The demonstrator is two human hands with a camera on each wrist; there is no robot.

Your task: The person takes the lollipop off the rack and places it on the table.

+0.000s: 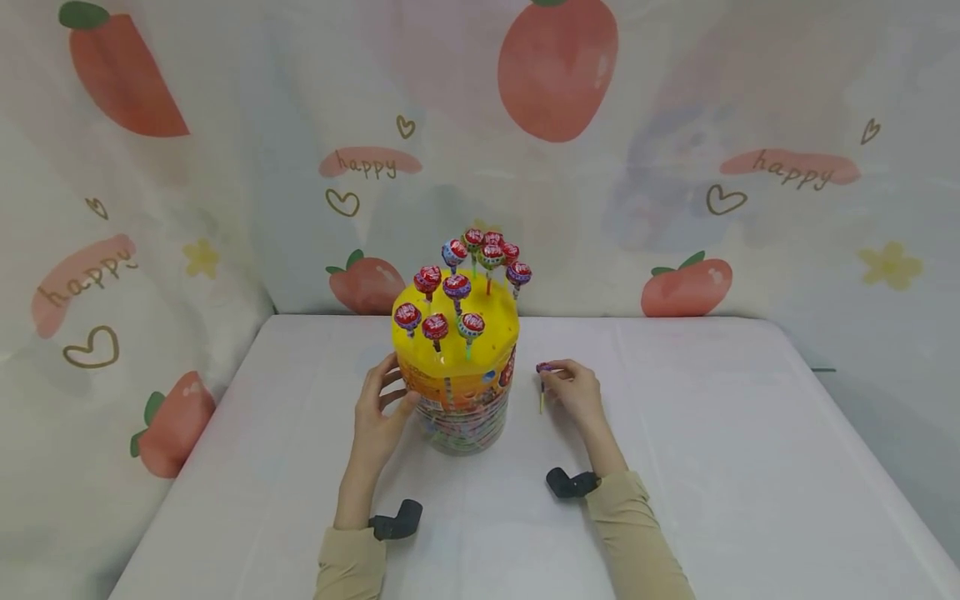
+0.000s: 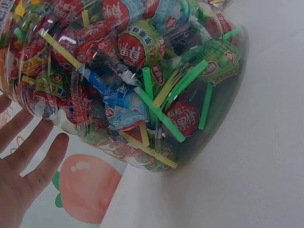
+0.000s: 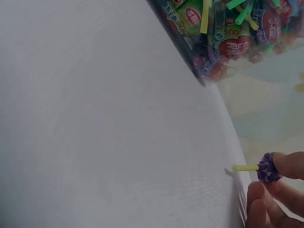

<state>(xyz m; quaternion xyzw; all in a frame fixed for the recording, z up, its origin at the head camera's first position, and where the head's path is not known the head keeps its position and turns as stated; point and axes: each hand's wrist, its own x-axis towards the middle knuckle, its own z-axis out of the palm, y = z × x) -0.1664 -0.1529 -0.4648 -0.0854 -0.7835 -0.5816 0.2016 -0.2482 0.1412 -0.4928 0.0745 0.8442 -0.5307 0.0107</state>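
A clear plastic jar (image 1: pixel 467 429) full of wrapped lollipops stands upright on the table. Its yellow lid (image 1: pixel 491 315) carries several lollipops (image 1: pixel 457 287) stuck in by their sticks, heads up. At the jar's left side is my left hand (image 1: pixel 378 429), its spread fingers (image 2: pixel 40 168) fairly straight against the wall and the thumb toward the front. To the right of the jar, my right hand (image 1: pixel 577 392) pinches a lollipop (image 3: pixel 269 168) in a purple wrapper by its head. The yellow stick of that lollipop points down toward the table, apart from the jar.
A white cloth covers the table (image 1: pixel 712 467). Behind it and on the left hangs a pale curtain (image 1: pixel 450 75) printed with fruit and hearts. A black wrist camera (image 1: pixel 397 519) sits on the left wrist, and another camera (image 1: pixel 570 483) on the right.
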